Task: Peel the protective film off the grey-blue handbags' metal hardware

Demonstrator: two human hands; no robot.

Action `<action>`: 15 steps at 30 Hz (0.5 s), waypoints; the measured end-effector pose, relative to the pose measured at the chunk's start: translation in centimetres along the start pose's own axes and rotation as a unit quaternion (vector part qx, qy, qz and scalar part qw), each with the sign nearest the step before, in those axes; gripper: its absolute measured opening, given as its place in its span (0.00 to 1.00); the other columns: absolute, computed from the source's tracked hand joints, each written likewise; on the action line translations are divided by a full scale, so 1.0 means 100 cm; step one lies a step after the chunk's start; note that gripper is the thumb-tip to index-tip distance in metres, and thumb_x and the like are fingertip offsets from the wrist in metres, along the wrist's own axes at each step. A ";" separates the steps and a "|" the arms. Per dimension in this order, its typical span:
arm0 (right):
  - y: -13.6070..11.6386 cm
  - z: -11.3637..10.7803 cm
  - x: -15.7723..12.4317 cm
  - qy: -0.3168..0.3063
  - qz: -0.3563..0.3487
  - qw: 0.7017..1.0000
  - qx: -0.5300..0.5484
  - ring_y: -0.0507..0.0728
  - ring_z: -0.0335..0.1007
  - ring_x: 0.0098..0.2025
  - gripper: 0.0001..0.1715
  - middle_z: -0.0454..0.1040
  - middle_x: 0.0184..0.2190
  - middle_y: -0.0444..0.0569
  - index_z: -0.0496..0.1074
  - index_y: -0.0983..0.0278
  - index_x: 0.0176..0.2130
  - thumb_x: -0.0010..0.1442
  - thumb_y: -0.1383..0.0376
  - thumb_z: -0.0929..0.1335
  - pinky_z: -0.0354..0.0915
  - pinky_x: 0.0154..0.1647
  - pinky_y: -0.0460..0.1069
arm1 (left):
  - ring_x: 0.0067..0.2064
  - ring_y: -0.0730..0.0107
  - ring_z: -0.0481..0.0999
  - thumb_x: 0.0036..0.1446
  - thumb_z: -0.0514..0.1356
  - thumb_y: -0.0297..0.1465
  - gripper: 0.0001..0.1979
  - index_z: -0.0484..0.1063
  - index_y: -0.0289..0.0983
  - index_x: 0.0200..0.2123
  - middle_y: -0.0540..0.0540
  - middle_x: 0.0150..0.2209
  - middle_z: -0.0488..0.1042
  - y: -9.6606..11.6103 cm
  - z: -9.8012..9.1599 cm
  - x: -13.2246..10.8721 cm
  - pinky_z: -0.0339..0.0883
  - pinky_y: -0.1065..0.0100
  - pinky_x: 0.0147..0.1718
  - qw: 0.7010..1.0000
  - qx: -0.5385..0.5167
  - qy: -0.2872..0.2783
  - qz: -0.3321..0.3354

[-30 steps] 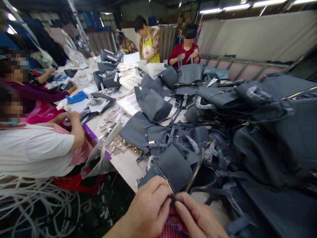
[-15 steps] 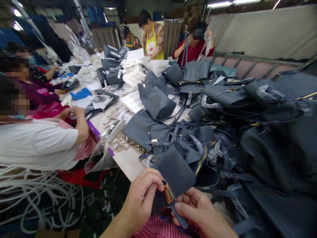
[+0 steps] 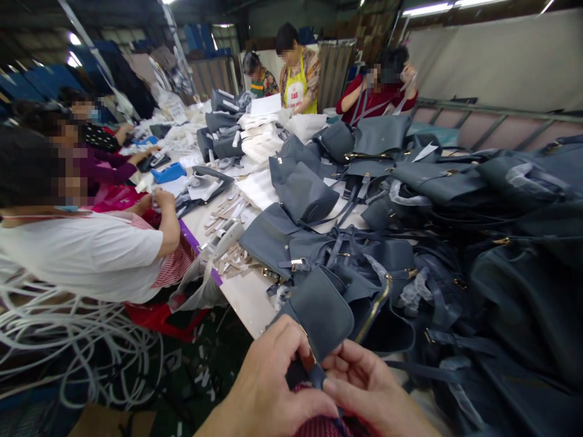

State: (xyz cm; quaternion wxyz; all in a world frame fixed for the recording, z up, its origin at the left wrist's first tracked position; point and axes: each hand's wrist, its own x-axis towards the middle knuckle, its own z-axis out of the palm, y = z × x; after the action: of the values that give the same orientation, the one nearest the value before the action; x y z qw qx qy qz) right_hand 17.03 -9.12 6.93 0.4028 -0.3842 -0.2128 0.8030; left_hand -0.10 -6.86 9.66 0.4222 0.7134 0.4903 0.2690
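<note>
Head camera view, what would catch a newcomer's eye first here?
Probably the big heap of dark blue-grey bags, filling the picture's centre and right. Next, at bottom centre, the left hand and right hand meet at a dark strap. Beyond the heap, a yellow apron stands out.

I see here a factory workshop for bags. Beyond both hands (image 3: 268,379), and to the right of them, many similar dark bags (image 3: 304,193) lie heaped on a long table (image 3: 246,297). Several workers (image 3: 91,249) are busy around it, tube lamps (image 3: 428,10) shine far beyond the hands, and pale scraps (image 3: 204,377) litter the floor left of the hands.
</note>
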 end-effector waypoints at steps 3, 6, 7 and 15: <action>-0.001 0.004 -0.001 0.005 0.011 1.000 -0.017 0.47 0.68 0.27 0.24 0.75 0.30 0.44 0.78 0.63 0.38 0.41 0.59 0.81 0.66 0.31 0.42 | 0.30 0.72 0.63 0.30 0.78 0.27 0.27 0.60 0.38 0.25 0.55 0.28 0.66 0.000 0.002 0.005 0.53 0.71 0.28 0.998 0.010 -0.015 -0.056; -0.001 0.005 -0.002 -0.010 0.018 1.000 -0.013 0.45 0.66 0.24 0.24 0.75 0.29 0.43 0.78 0.63 0.38 0.41 0.57 0.81 0.64 0.28 0.40 | 0.28 0.74 0.61 0.34 0.76 0.26 0.25 0.60 0.38 0.24 0.57 0.26 0.64 0.004 0.000 0.009 0.51 0.72 0.26 0.997 0.009 -0.026 -0.073; 0.000 0.004 -0.003 -0.015 0.017 1.000 -0.007 0.45 0.66 0.25 0.24 0.76 0.30 0.43 0.78 0.63 0.38 0.41 0.58 0.81 0.65 0.28 0.41 | 0.28 0.75 0.60 0.35 0.75 0.26 0.23 0.60 0.38 0.24 0.57 0.26 0.64 0.005 -0.002 0.009 0.52 0.72 0.26 0.996 -0.001 -0.029 -0.081; 0.005 -0.014 -0.014 -0.014 0.012 0.995 0.100 0.48 0.73 0.26 0.29 0.79 0.31 0.43 0.75 0.60 0.46 0.43 0.67 0.80 0.67 0.24 0.40 | 0.23 0.76 0.58 0.51 0.61 0.31 0.11 0.60 0.38 0.23 0.57 0.19 0.59 -0.010 -0.035 -0.003 0.49 0.72 0.23 0.978 0.014 -0.100 -0.182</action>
State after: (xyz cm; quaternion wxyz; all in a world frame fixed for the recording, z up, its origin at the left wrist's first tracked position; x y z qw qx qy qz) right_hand 18.42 -10.46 6.41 0.4268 -0.3330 -0.1329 0.8302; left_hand -3.50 -5.79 10.53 0.5010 0.6415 0.5708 0.1077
